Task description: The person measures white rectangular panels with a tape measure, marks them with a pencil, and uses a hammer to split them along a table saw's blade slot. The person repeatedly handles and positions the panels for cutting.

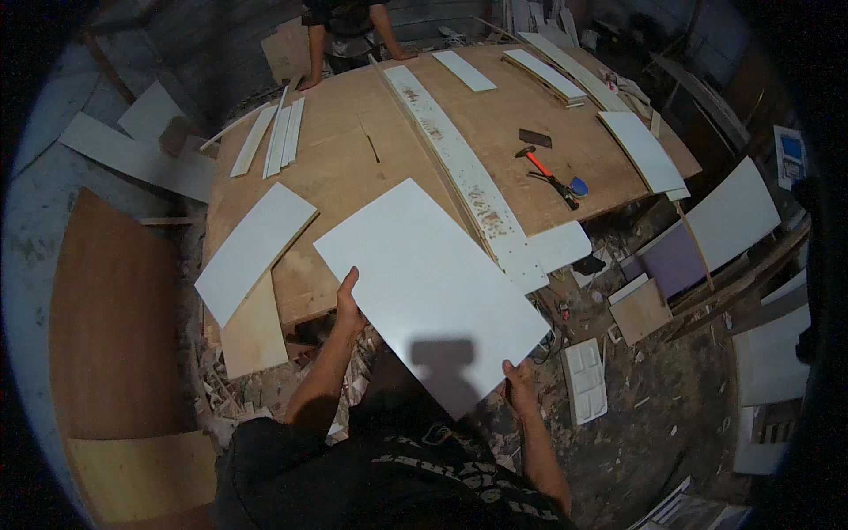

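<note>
The person at the near side of the plywood-topped workbench [344, 181] has a rectangular white panel [433, 283] up in both hands, its broad glossy face turned toward the wearer, with a dark shadow falling across the near end. From here, the far part of it overlaps the bench; I can't tell whether the underside touches the top.

The left hand [350, 309] is partly closed around the long left edge, thumb standing up beside it, fingers out of sight beneath. The right hand [519, 389] is likewise curled at the short near edge, thumb at the rim; how far its hidden fingers reach under I can't say.

The step in hand looks like plain handling: supporting and orienting the panel. I'd judge that any shift calls for both hands moving together, as the grips sit on adjoining edges and a lone one could let a corner dip. The far end also wants care around the long stained white board [459, 172] and the smaller white panel [256, 247] overhanging the bench's left side.

Farther right lies an orange-handled hammer [535, 162]; across the bench, a co-worker's hand [404, 56] rests on the edge.
</note>
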{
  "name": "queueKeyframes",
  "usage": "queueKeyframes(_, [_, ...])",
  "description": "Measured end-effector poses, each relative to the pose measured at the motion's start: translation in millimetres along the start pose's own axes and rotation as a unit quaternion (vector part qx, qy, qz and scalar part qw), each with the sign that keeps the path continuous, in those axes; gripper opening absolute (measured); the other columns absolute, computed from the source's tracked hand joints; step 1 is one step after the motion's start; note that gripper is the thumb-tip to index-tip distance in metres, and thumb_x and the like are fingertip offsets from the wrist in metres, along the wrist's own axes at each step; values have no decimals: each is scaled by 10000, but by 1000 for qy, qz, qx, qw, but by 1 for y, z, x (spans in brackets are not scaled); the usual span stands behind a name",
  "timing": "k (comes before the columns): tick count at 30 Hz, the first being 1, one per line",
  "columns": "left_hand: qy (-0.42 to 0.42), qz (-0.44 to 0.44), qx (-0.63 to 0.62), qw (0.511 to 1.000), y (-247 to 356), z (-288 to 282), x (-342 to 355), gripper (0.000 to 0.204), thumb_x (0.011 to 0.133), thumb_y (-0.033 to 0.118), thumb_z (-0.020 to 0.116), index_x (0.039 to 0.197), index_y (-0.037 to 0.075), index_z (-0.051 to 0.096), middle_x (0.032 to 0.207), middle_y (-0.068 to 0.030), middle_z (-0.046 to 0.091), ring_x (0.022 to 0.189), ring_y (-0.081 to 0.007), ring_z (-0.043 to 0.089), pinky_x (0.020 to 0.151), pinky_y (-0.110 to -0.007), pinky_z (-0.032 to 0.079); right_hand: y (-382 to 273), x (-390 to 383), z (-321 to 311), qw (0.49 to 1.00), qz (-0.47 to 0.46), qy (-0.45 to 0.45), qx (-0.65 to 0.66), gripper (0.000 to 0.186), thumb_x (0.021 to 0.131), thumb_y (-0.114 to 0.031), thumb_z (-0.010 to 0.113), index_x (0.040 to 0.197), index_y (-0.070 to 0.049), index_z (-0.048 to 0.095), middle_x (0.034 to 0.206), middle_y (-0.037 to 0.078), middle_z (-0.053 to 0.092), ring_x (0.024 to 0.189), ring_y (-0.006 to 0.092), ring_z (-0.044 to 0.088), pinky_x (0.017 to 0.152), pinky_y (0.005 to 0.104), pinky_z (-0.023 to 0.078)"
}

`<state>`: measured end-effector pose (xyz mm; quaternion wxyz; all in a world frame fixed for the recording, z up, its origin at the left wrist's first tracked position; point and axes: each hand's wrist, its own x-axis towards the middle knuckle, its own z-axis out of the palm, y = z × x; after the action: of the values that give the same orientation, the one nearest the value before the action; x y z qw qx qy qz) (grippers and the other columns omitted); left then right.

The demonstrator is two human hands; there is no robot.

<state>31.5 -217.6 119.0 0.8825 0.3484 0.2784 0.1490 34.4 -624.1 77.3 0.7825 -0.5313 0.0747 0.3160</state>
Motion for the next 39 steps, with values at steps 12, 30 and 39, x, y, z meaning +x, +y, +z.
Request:
queueKeyframes(12, [96,78,580,805,44,-32,230,684,966,544,534,1135,-99,695,1039,-294,714,1018,-388,699,916,-449,527,57,121,110,993,0,65,103,426,961,-289,732,1082,-22,424,886,136,652,783,281,733,725,450,671])
queueKeyframes(30, [91,250,693,670,-36,-29,152,838,914,380,712,1496,-80,324,1451,-340,433,1324,-491,445,1061,-605,399,-37,120,62,699,-237,-95,-668,584,945,-398,688,1430,-101,552,1486,230,481,1363,416,455,1110,501,409])
queueKeyframes(39, [158,243,743,604,-44,-27,204,840,984,459,561,1558,-59,233,1585,-349,216,1444,-496,293,1171,-639,244,-52,188,94,544,-287,-170,-770,594,937,-272,691,1486,-146,502,1565,227,402,1440,415,383,1166,517,345])
